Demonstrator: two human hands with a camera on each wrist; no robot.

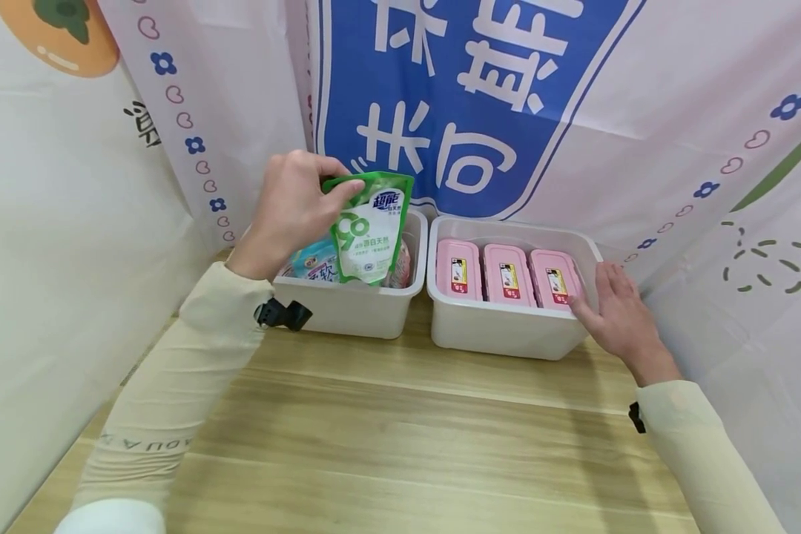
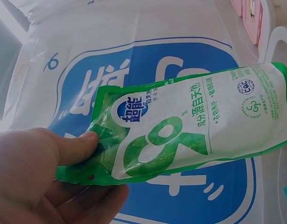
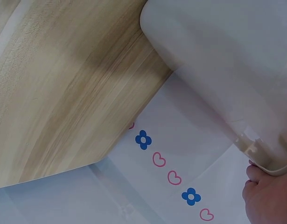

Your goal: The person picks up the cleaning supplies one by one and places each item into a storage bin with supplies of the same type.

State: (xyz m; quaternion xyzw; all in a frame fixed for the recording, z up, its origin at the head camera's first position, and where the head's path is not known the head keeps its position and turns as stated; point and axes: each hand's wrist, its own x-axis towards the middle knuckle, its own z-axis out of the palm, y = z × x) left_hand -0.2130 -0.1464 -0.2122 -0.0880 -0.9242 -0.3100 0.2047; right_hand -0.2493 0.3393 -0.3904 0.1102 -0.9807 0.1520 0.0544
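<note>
My left hand (image 1: 297, 204) pinches a green and white detergent refill pouch (image 1: 368, 237) by its top corner, thumb in front and fingers behind. The pouch hangs upright at the left white bin (image 1: 347, 304), its lower end at the opening. In the left wrist view the pouch (image 2: 180, 126) lies across the picture. A blue packet (image 1: 315, 261) and a partly hidden reddish package (image 1: 400, 267) are in that bin. My right hand (image 1: 617, 311) rests on the right side of the other white bin (image 1: 500, 326), fingers fairly straight and thumb at the rim. This bin holds three pink-lidded boxes (image 1: 509, 274).
Both bins stand side by side on a wooden tabletop (image 1: 400, 445), with a narrow gap between them. Printed cloth (image 1: 240, 59) hangs close behind them and along both sides. The tabletop's edge (image 3: 101, 161) shows in the right wrist view.
</note>
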